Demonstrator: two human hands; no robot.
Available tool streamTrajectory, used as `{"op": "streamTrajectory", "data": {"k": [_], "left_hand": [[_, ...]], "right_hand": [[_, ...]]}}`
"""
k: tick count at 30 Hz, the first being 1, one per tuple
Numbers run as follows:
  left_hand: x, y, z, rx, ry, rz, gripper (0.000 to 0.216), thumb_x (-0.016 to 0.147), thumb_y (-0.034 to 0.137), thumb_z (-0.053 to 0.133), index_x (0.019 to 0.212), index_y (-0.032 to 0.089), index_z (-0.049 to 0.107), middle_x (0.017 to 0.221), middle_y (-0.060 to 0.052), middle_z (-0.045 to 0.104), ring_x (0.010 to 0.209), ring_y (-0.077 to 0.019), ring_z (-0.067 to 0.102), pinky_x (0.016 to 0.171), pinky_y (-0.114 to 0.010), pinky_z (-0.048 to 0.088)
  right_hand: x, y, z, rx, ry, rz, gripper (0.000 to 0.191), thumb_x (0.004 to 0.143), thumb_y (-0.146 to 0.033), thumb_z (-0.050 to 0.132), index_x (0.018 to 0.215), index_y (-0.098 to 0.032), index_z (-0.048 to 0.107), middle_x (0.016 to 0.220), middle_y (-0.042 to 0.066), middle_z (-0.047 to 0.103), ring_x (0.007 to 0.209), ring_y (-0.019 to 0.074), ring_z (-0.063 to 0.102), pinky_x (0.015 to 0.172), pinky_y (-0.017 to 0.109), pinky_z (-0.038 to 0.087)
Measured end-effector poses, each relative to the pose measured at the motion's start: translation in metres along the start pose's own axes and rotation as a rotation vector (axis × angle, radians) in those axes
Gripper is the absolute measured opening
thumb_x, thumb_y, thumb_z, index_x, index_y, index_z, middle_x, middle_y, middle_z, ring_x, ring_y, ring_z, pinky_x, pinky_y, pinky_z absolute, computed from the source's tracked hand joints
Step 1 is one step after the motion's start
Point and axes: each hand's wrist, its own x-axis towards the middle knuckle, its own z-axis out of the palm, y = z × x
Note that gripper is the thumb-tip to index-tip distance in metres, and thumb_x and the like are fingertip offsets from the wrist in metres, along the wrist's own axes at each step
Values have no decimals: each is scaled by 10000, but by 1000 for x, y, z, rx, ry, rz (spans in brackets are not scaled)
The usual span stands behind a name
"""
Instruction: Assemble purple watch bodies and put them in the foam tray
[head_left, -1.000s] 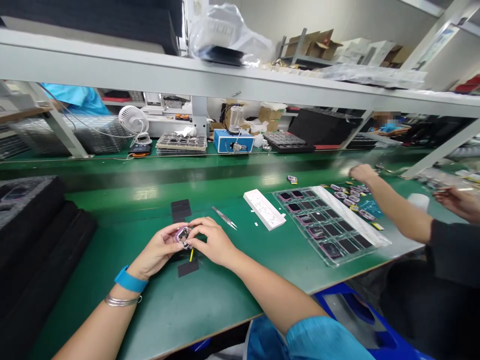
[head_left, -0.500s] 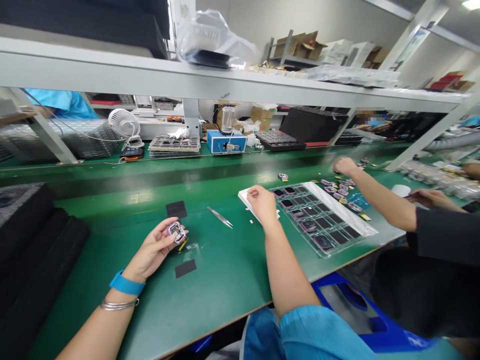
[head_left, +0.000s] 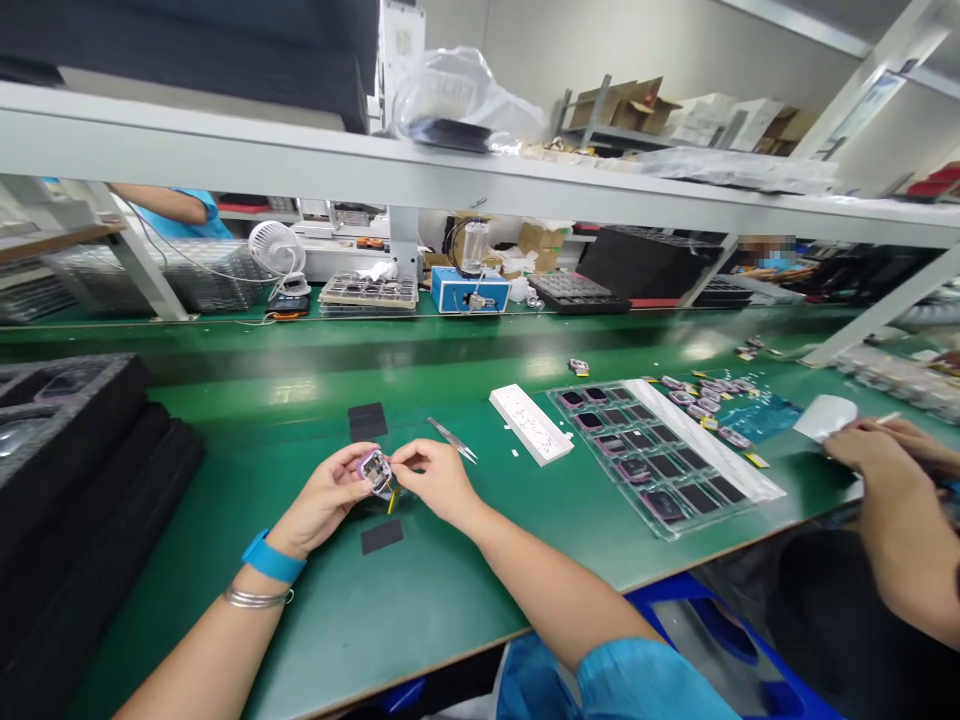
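Between the thumb and fingers of my left hand [head_left: 324, 500] is a small purple-rimmed watch case [head_left: 375, 468], its circuit board facing up. A yellow strip [head_left: 392, 500] hangs from the case's lower right side. My right hand [head_left: 441, 482] meets the case's right edge with thumb and forefinger pinched; whatever is in the pinch is too small to make out. Metal tweezers [head_left: 452, 440] lie on the green bench just beyond my right hand. One black rectangular sheet [head_left: 367, 420] lies behind the case and another black sheet [head_left: 382, 537] in front of it.
A white block [head_left: 529, 424] with tiny pieces on top lies right of the tweezers. Beside it is a clear tray [head_left: 652, 455] of black screens. Several more watch cases [head_left: 705, 400] are piled beyond. Black foam trays [head_left: 82, 500] stand left. A co-worker's hands [head_left: 877, 445] work at far right.
My right hand has moved left from the white block to the watch case, uncovering the block. The co-worker's reaching arm has drawn back toward the right. The view has shifted slightly.
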Motion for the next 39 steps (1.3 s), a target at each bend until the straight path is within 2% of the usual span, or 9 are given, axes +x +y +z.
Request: {"op": "streamTrajectory", "data": {"k": [9,15,18,21,23,26,29,33,39], "left_hand": [[3,-4,-2,74,28,46,454,531,106,810,956,189,676,917,-53,707,826,-173,645,752,-247,508],[3,-6,1,134,64,80,454,519,118,819,946,185,680,897,-41,703,818,-163,634,736,-233,502],[3,-7,1,142,76,74,459,514,130,825,947,181,681,886,-41,705,812,-159,632,746,-226,496],[4,-5,0,104,90,64,449,527,152,826,949,187,677,895,-39,704,800,-149,635,745,-219,498],[5,-4,-2,68,99,62,442,546,168,819,962,192,671,917,-45,704,814,-153,640,743,-216,502],[6,-1,-7,6,102,62,447,570,184,809,991,197,659,955,-62,703,887,-183,645,771,-239,509],[6,1,-11,-48,105,66,419,600,192,792,994,197,650,970,-69,702,934,-206,644,819,-283,512],[6,3,-12,-95,93,58,377,634,164,768,991,185,649,940,-67,708,902,-188,651,857,-330,517],[4,0,-8,-56,41,-80,381,642,144,758,1010,161,659,943,-66,701,846,-184,652,805,-334,549]], "right_hand": [[2,4,-2,-41,26,-78,39,710,-194,623,701,-184,660,791,39,701,751,163,663,732,287,548],[-4,7,-2,-472,0,-374,112,801,-141,547,771,-187,644,861,56,696,832,164,642,799,301,503],[-4,7,-3,-616,-66,-411,115,834,-154,526,789,-186,627,904,74,687,876,178,625,849,336,478],[0,8,-1,-379,-42,-204,45,828,-221,564,822,-188,594,899,55,668,887,167,618,854,343,481],[3,11,0,-23,-70,25,218,744,-283,668,907,-191,557,942,41,652,886,151,626,820,323,506],[6,16,0,433,-284,357,544,541,-302,814,982,-191,516,907,22,655,795,139,652,744,306,536],[7,15,-5,601,-357,544,535,475,-318,845,884,-161,538,702,-19,641,645,128,652,697,318,548],[11,8,-14,664,-250,537,476,478,-295,840,836,-159,557,642,-38,615,612,137,654,687,331,552],[11,-1,-17,488,-100,217,307,607,-281,750,874,-171,645,740,-12,649,659,112,623,731,298,527]]}}
